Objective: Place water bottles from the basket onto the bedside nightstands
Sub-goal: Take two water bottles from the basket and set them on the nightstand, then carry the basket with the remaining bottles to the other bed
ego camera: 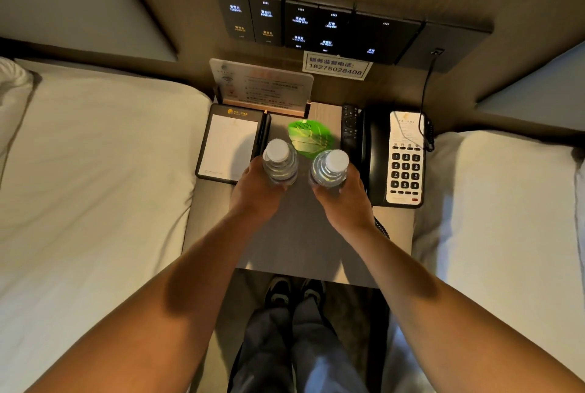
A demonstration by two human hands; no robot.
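Two clear water bottles with white caps stand upright, side by side, over the middle of the grey nightstand (294, 234). My left hand (253, 193) is wrapped around the left bottle (280, 161). My right hand (345, 199) grips the right bottle (329, 169). Whether the bottle bases touch the tabletop is hidden by my hands. No basket is in view.
A notepad holder (229, 144) lies at the nightstand's left, a green leaf-shaped card (311, 136) behind the bottles, a remote (349, 126) and a phone (399, 158) at the right. A sign stand (262, 85) and wall switch panel (316, 25) are at the back. Beds flank both sides.
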